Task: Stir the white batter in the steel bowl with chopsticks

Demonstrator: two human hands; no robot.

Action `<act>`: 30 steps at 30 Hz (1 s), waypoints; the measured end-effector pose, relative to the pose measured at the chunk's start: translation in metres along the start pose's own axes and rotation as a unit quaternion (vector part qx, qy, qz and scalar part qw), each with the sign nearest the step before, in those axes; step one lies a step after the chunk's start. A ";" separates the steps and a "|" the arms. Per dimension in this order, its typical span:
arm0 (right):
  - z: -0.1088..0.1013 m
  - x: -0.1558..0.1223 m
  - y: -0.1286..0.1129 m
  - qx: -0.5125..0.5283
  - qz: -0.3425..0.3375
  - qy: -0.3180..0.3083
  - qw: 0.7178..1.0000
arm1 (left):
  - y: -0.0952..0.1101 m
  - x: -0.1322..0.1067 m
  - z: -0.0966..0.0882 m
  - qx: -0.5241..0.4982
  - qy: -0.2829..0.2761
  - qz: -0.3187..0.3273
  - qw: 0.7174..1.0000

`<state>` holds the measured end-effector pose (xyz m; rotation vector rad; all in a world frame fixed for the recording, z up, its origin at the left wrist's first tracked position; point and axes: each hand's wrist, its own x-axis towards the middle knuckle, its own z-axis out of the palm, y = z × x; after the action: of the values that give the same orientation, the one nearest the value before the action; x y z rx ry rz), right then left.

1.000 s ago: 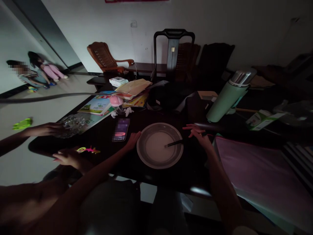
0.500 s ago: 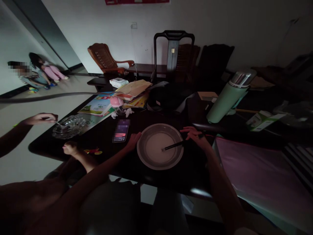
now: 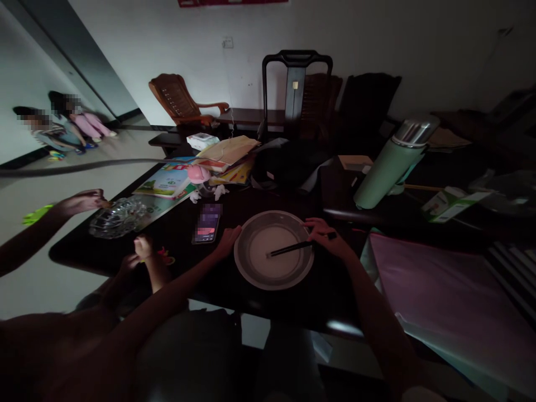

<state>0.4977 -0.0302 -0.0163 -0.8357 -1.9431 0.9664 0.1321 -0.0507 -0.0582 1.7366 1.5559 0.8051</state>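
A wide round bowl (image 3: 240,268) with whitish liquid (image 3: 272,271) inside stands on the dark table in front of me. My left hand (image 3: 227,242) grips its left rim. In my right hand (image 3: 328,237), at the right rim, is a pair of dark chopsticks (image 3: 291,247). They slant down to the left, their pale tips in the liquid near the bowl's middle. Just left of the bowl lies a phone (image 3: 208,223) with its screen lit.
Another person's hand (image 3: 81,202) is at a glass ashtray (image 3: 118,218); more hands (image 3: 143,248) are nearby. Books (image 3: 165,181), a pink-topped bottle (image 3: 199,174) and a dark bag (image 3: 288,164) lie beyond. Rightward are a green thermos (image 3: 379,173) and a pink folder (image 3: 444,285).
The chopstick tips have moved left through the liquid, and my right hand has shifted slightly left with them. My left hand stays at the rim. The other person's hands at left have moved.
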 end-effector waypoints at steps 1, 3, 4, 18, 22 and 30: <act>0.003 0.001 0.001 -0.008 -0.004 -0.003 1.000 | 0.000 0.000 0.000 -0.006 0.006 -0.001 1.000; 0.003 0.002 0.004 -0.027 -0.004 0.028 0.999 | 0.001 0.000 0.000 -0.010 0.018 0.001 1.000; -0.002 0.002 0.005 -0.034 0.000 0.055 0.998 | 0.002 0.000 0.000 -0.009 0.021 0.003 1.000; -0.007 0.001 0.002 -0.025 0.013 0.079 0.997 | -0.001 0.001 0.000 -0.028 0.017 0.002 0.999; -0.019 -0.002 0.001 0.008 0.022 0.082 0.996 | -0.004 0.002 0.001 -0.016 0.011 0.002 1.000; 0.000 0.002 0.004 -0.020 -0.001 0.051 0.999 | -0.005 0.002 0.001 -0.007 0.008 -0.011 1.000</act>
<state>0.4972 -0.0265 -0.0193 -0.8879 -1.8809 0.8697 0.1304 -0.0487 -0.0625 1.7052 1.5730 0.8185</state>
